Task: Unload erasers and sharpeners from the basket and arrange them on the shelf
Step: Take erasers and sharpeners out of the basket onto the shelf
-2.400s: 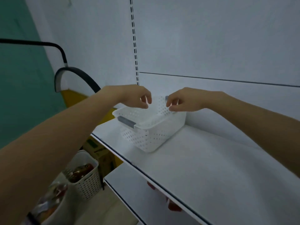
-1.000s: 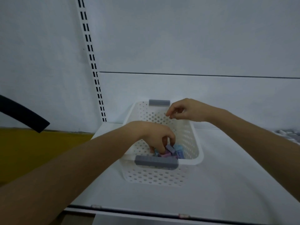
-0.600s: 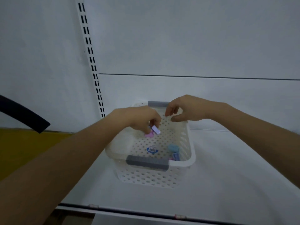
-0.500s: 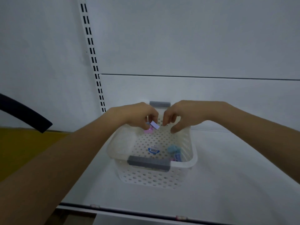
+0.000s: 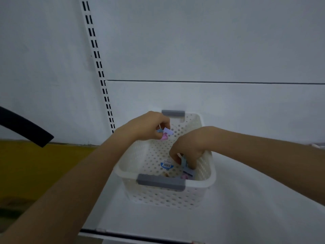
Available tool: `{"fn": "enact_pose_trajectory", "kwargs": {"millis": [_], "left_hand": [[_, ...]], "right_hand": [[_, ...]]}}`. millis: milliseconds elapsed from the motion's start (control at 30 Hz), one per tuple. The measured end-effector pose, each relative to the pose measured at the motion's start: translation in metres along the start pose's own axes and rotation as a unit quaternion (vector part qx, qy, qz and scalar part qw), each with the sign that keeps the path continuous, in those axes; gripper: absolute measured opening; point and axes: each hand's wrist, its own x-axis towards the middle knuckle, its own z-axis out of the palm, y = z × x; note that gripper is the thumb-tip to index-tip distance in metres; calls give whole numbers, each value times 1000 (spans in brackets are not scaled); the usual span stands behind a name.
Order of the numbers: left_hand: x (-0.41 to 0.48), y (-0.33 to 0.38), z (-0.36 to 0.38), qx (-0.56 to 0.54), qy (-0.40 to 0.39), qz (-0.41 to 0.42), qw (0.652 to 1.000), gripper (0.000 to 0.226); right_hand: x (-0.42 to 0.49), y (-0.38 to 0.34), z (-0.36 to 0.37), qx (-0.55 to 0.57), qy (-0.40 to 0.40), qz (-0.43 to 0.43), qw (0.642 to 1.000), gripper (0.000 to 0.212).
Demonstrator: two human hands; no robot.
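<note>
Head view: we note white basket (image 5: 158,196) on shelf (image 5: 255,217). Left hand (image 5: 149,125) over far left corner, fingers (image 5: 162,125) pinching lilac and pink pieces (image 5: 166,133). Right hand (image 5: 188,148) down inside basket, fingers (image 5: 175,158) curled on pale blue piece (image 5: 183,162); more pieces (image 5: 186,175) by near handle (image 5: 161,182).

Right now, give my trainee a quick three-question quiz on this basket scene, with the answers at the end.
1. True or false: the left hand holds small pastel pieces over the basket.
2. Where is the right hand? A: reaching inside the basket. B: flat on the shelf. C: behind the basket.
3. What colour are the basket's handles?
Key: 1 true. 2 A, its fingers curl round a light-blue piece. 3 grey.
</note>
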Motion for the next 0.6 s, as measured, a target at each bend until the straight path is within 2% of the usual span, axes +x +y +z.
{"fn": "enact_pose_trajectory", "kwargs": {"millis": [200, 300, 433, 600], "left_hand": [[2, 3, 3, 24, 5, -9, 1000, 19], [3, 4, 3, 31, 5, -10, 999, 20], [3, 3, 4, 35, 6, -7, 999, 19], [4, 1, 5, 37, 3, -4, 999, 20]], "right_hand": [[-2, 9, -6, 85, 52, -47, 994, 35], [-7, 12, -13, 137, 18, -50, 989, 42], [-9, 11, -16, 120, -36, -42, 991, 52], [-4, 8, -8, 104, -42, -29, 993, 64]]}}
